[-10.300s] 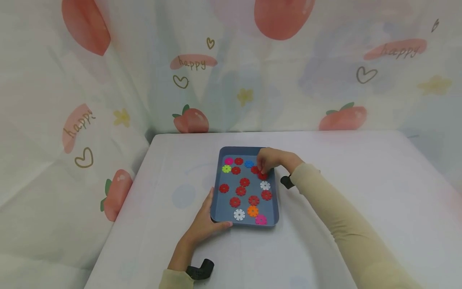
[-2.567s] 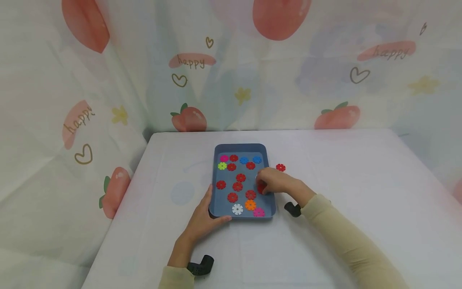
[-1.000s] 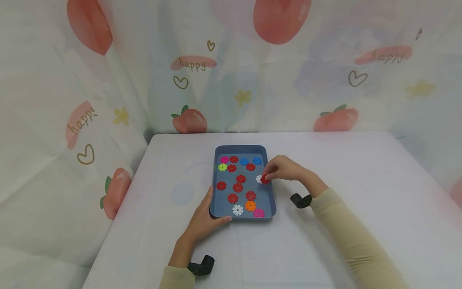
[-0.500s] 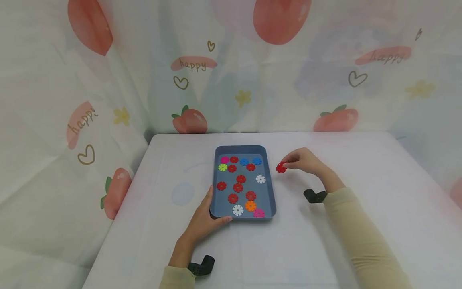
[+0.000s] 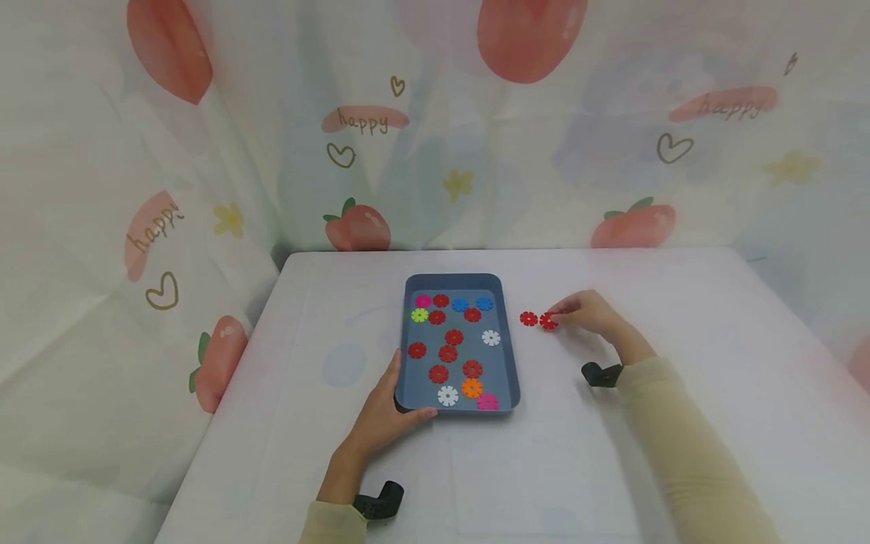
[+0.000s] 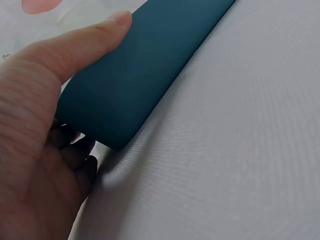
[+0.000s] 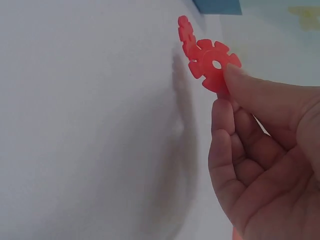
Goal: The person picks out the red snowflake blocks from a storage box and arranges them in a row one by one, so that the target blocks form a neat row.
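My right hand (image 5: 590,311) pinches a red notched plastic disc, a snowflake building piece (image 7: 204,64), between thumb and fingers, right of the tray. Beside it is a second red snowflake piece (image 5: 529,319); in the right wrist view this one (image 7: 185,35) appears edge-on, and whether the two are joined I cannot tell. My left hand (image 5: 377,419) holds the near left corner of the blue-grey tray (image 5: 501,381), thumb on the front wall, fingers along the side and partly hidden. Several snowflake pieces lie in the tray, mostly red.
Also in the tray are white pieces (image 5: 491,338), blue pieces (image 5: 484,304), pink pieces (image 5: 487,401), a yellow-green piece (image 5: 419,315) and an orange piece (image 5: 472,387). A white cloth covers the table (image 5: 530,468). Printed curtains (image 5: 537,166) hang behind and at the left.
Over the last second my right hand carried a red piece from above the white piece in the tray rightward, past the other red piece outside. My left hand has stayed at the tray corner.
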